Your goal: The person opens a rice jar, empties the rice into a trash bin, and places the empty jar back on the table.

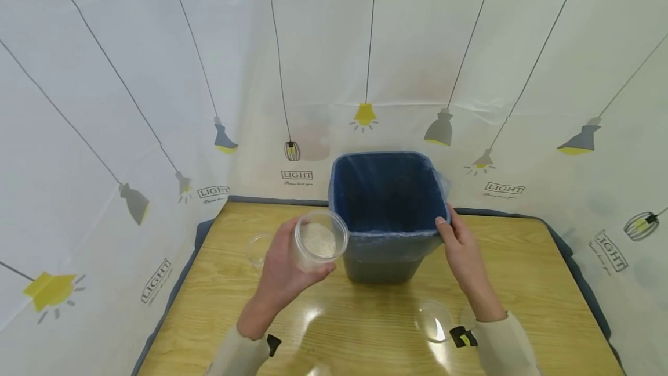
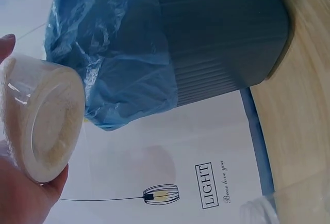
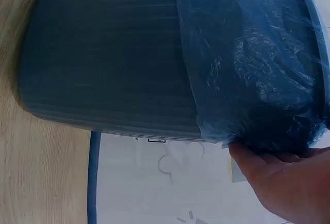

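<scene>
While left fingers point(image 1: 284, 239) grip one jar point(image 2: 54, 123), right fingers point(image 1: 459, 228) grasp one bin point(image 1: 383, 271), one liner point(image 2: 121, 53) inside

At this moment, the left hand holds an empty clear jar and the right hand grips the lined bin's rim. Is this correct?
Not empty: the clear jar holds pale material, as the head view shows. The rest is right.
</scene>
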Available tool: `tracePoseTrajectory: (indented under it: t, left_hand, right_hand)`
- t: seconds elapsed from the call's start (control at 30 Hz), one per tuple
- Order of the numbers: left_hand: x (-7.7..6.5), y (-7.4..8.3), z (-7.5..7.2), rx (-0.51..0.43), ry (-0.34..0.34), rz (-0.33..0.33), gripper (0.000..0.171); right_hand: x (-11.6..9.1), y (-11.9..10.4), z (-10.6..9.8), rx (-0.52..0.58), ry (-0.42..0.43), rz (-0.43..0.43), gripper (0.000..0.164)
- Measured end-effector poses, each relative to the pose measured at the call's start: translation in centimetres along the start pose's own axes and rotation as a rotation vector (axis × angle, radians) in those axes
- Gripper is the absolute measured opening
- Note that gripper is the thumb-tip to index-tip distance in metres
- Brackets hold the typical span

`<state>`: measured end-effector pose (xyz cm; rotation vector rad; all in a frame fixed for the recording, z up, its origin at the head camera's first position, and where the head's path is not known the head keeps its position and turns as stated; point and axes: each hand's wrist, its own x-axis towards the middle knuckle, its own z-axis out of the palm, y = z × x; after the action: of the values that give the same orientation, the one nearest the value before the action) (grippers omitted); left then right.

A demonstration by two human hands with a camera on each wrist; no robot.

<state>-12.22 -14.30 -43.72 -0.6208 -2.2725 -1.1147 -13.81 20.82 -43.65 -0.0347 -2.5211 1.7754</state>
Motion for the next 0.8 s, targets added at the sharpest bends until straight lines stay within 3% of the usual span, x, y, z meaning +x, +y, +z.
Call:
tracePoseTrajectory:
  t: [0.27,0.47,0.8]
  left_hand:
    - [2.3,0.1,-0.9,0.079,0.005,-0.019,0.094]
    - [4.3,0.1,-1.3,0.162,-0.028,-0.022,0.095]
    - [7.8,0.2,-1.2,0.383,-0.043,0.124,0.09]
  right_hand:
    - [-0.1,0.2,0.3,0.042,0.001,-0.027,0.064]
    - [0.0,0.3,0.5,0.046,0.011,-0.04,0.063]
    - [-0.1,0.4,0.5,0.042,0.009,-0.044,0.062]
